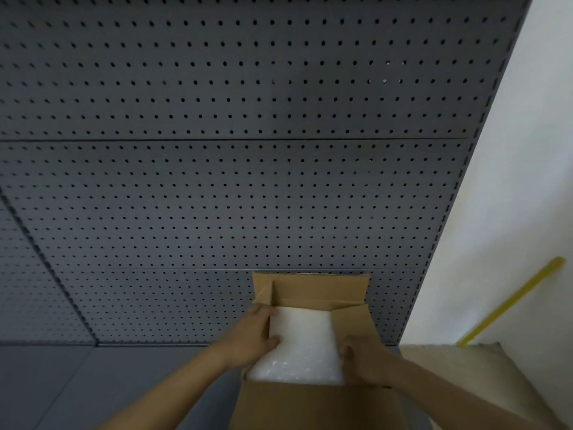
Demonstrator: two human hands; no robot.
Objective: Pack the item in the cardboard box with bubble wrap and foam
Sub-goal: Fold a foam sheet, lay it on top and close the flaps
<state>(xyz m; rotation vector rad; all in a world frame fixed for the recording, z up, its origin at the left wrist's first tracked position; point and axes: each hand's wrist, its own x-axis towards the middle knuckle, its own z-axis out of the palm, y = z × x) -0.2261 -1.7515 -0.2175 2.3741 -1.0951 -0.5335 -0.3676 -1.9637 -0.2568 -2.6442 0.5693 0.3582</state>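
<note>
Low in the frame, both hands' fingers, left (257, 332) and right (361, 360), grasp white foam (299, 333) over bubble wrap (291, 369) inside a brown box (310, 405) on a grey desk (77, 383), before a perforated panel (217, 150).

A workshop or packing station: grey pegboard panels (248, 181) back a grey workbench (93, 383) beside a white wall (527, 150).

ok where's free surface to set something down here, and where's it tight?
Free: the grey bench top left of the cardboard box, running back to the pegboard. Some tan surface shows right of the box, below the yellow stick. Tight: the box mouth, filled by white wrap with the left hand and right hand gripping it.
</note>
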